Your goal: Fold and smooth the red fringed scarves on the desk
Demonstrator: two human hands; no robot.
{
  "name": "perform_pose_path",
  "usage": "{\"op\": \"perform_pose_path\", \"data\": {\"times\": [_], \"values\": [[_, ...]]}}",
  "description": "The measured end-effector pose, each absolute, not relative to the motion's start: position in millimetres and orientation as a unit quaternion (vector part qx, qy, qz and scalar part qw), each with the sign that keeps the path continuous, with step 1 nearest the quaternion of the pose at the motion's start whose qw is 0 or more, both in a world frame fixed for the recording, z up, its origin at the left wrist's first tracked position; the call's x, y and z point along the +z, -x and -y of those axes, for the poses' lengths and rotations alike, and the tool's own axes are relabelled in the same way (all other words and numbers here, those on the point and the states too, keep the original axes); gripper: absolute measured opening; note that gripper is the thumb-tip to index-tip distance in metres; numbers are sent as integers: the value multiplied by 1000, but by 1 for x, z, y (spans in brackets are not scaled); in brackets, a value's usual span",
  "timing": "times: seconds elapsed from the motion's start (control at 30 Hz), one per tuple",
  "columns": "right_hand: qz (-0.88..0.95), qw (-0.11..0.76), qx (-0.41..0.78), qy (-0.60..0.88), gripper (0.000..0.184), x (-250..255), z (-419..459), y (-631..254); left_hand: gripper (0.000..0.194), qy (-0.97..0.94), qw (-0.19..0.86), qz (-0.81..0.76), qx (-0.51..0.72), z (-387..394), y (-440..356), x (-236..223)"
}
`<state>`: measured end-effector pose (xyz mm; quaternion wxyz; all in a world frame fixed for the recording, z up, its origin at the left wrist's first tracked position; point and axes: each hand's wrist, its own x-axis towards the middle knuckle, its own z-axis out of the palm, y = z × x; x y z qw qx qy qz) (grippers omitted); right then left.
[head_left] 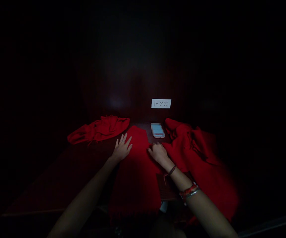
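Observation:
A red scarf (138,172) with a fringed end lies lengthwise on the dark wooden table, its near end hanging over the front edge. My left hand (123,148) is open, fingers spread, resting at the scarf's left edge; a ring shows on one finger. At the right edge, my right hand (158,152) has its fingers curled down on the red cloth and appears to pinch it; the fingertips are partly hidden. Beside that hand, more red cloth (204,158) lies in loose folds and drapes toward the front right.
Another crumpled red fringed cloth (100,129) lies at the back left. A phone (158,130) with a lit screen rests near the back wall, just beyond my right hand. Above it, a white socket plate (161,103) is fixed to the wall. Surroundings are very dark.

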<state>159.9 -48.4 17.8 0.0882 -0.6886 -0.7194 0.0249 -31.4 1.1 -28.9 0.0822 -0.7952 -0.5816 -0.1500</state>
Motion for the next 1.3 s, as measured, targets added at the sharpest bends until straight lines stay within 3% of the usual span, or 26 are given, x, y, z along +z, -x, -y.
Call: {"op": "perform_pose_path", "data": {"times": [0.1, 0.2, 0.63, 0.93, 1.13, 1.3], "values": [[696, 31, 85, 713, 38, 25, 46, -149, 48, 815, 32, 571, -90, 0, 28, -30], [664, 27, 106, 739, 37, 27, 34, -139, 50, 815, 3, 577, -52, 0, 26, -32], [612, 54, 160, 772, 42, 28, 5, -132, 44, 726, -37, 675, -122, -16, 50, -36], [601, 65, 201, 771, 28, 27, 3, -134, 25, 719, -1, 663, -207, -28, 68, -30], [597, 79, 203, 772, 28, 24, -3, -135, 32, 731, 6, 637, -245, -36, 67, -32], [596, 80, 199, 773, 31, 24, -4, -138, 21, 766, 39, 607, -208, -38, 68, -28]]}}
